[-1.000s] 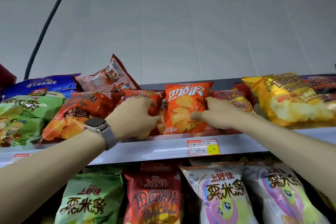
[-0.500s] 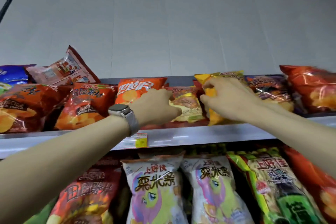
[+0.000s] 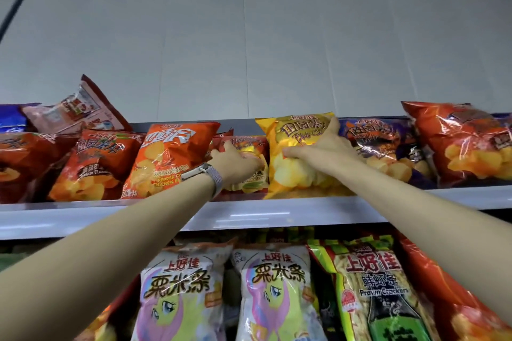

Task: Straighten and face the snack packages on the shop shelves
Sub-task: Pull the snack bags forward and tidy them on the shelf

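**Both hands on the top shelf, the right holding a yellow bag**

The right hand [image 3: 322,147] holds the yellow bag [image 3: 296,171] on the top shelf [image 3: 277,214]. Its span is wide. The thumb lies across the bag's front at about mid-height, and the fingers [image 3: 331,126] stretch up along the bag's right edge almost to the top seam. The bag stands upright with its front toward the camera and its foot at the shelf's near edge. The purple bag [image 3: 382,147] is just to its right, partly behind the right forearm.

The left hand [image 3: 235,165] reaches in just left of the yellow bag and rests on a small bag [image 3: 249,144], red and gold. This small bag sits between the yellow bag and the orange bag [image 3: 171,158]. The hand is seen from the back and covers much of the small bag. I cannot tell whether its fingers pinch the bag or only press on it. A watch [image 3: 206,171] sits on the left wrist. The two hands are near each other but apart, with the yellow bag's left edge between them.

Further left on the shelf leans a tomato bag [image 3: 97,166], with a tilted bag [image 3: 80,108] behind it. At the far right stands a red bag [image 3: 465,144]. Below the shelf are two white bags [image 3: 180,291] and, to their right, a green bag [image 3: 374,285].
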`<state>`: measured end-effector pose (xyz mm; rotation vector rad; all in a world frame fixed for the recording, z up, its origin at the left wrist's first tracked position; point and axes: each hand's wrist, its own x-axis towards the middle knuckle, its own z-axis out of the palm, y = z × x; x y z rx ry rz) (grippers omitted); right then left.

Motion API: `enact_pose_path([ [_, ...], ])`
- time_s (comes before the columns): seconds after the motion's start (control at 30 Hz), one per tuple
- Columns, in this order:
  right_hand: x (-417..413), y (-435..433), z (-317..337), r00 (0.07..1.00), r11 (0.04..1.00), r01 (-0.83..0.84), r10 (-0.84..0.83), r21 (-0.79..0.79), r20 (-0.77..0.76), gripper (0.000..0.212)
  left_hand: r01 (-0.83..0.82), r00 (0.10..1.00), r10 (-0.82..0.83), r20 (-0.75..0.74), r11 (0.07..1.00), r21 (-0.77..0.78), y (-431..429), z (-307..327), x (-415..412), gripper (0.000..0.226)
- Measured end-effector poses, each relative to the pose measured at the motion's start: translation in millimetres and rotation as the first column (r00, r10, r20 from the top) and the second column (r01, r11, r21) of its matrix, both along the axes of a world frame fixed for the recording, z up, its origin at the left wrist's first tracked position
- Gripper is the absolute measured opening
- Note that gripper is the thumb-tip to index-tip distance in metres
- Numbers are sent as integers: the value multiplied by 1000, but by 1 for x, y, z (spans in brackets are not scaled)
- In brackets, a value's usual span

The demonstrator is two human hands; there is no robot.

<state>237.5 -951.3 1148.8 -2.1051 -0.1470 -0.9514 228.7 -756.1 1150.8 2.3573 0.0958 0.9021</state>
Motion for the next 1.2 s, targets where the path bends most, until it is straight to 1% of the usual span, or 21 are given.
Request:
enact_pose_path([
  [0.1, -8, 4, 1, 997, 998, -17, 13, 56, 77, 136, -8, 1000, 9, 11, 998, -64, -4, -2, 7, 114],
  [0.2, -24, 0, 4, 968, 996, -16, -6, 85, 252, 131, -9, 998, 17, 64, 993, -122, -9, -3, 12, 127],
  [0.27, -37, -8, 14, 930, 991, -41, -9, 128, 367, 130, -54, 993, 63, 97, 993, -101, -11, -2, 19, 133],
  [0.33, -51, -18, 25, 891, 979, -91, -2, 183, 455, 128, -106, 989, 111, 93, 993, -51, -11, -1, 26, 134],
  [0.4, -59, -28, 34, 870, 972, -101, -17, 211, 492, 128, -140, 985, 141, 98, 990, -23, -12, 0, 32, 125],
  [0.47, -64, -38, 38, 862, 974, -76, -43, 212, 505, 129, -137, 982, 137, 133, 991, -14, -12, 1, 33, 108],
  [0.5, -65, -43, 38, 860, 976, -60, -57, 210, 508, 130, -123, 981, 124, 149, 992, -15, -12, 2, 32, 106],
  [0.67, -66, -65, 32, 860, 961, -45, -101, 272, 501, 128, -90, 970, 95, 224, 995, -33, -6, 3, 29, 110],
  [0.77, -61, -69, 26, 868, 955, -39, -113, 293, 484, 129, -3, 964, 38, 263, 991, -133, 2, 8, 21, 108],
  [0.83, -57, -70, 23, 878, 956, -24, -120, 294, 464, 130, 85, 950, -29, 310, 982, -169, 6, 13, 15, 107],
  [0.97, -51, -67, 21, 887, 952, -18, -126, 307, 445, 131, 324, 873, -214, 437, 926, -194, 8, 21, 1, 115],
  [1.07, -46, -60, 22, 896, 948, -26, -119, 318, 428, 132, 465, 798, -271, 538, 845, -264, 10, 32, -22, 121],
  [1.13, -42, -50, 22, 906, 951, -21, -113, 310, 409, 131, 487, 761, -256, 597, 833, -264, 18, 41, -40, 118],
  [1.2, -38, -37, 20, 920, 960, -21, -91, 279, 382, 130, 479, 726, -234, 646, 846, -232, 30, 46, -62, 120],
])
